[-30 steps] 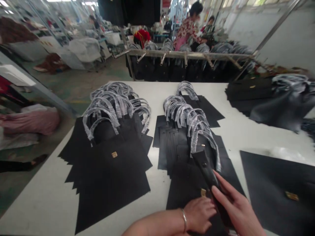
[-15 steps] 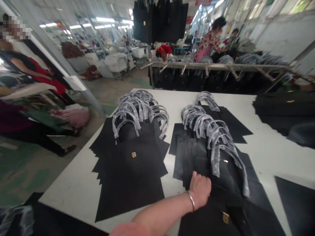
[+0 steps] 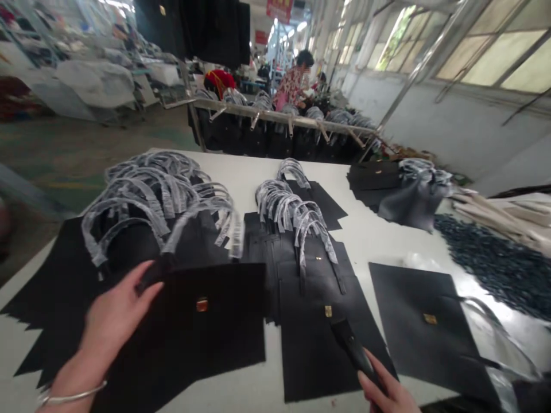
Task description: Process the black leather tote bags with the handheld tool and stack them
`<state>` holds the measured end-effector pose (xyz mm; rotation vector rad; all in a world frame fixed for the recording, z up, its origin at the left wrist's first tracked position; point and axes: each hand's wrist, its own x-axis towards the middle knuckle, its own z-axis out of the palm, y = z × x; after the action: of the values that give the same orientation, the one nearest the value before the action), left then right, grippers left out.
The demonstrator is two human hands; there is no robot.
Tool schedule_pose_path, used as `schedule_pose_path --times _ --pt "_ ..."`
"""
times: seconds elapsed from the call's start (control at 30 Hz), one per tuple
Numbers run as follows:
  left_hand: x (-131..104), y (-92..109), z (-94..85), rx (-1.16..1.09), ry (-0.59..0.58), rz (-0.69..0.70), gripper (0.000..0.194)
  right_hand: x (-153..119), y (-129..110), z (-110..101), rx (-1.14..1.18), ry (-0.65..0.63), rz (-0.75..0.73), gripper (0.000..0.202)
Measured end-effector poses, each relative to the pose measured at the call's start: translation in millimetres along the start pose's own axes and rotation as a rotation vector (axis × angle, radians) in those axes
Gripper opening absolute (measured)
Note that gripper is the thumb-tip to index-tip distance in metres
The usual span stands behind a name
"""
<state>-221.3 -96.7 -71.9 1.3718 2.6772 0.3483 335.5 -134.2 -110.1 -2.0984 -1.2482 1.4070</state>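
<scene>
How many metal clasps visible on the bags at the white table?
5 metal clasps: one on the bag in the left hand, two on the middle pile, one on the flat bag at right, one on the far-right stack. More may be hidden in the piles.

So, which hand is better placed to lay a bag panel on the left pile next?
Probably the left hand: it grips a bag panel at the left pile, while the right hand holds a black tool.

Left bag pile (image 3: 133, 241), middle bag pile (image 3: 310, 281) and right bag (image 3: 417, 301) on table (image 3: 365, 241), rack (image 3: 275, 116) behind
</scene>
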Motion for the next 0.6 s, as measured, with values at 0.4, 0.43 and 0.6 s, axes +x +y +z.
schedule_pose_path --times 0.4,0.43,0.6 --pt "-160.2 197.1 178.8 -0.408 -0.317 1.033 0.04 45.9 -77.4 28.0 -0.004 -0.114 -0.068 0.065" --pt "-170.0 203.4 189.8 -0.405 -0.346 1.069 0.041 49.8 -82.0 31.5 0.015 -0.126 -0.067 0.065" --pt "-178.5 200.1 211.8 -0.374 -0.354 1.152 0.042 79.3 -95.2 48.8 0.079 -0.191 -0.093 0.062"
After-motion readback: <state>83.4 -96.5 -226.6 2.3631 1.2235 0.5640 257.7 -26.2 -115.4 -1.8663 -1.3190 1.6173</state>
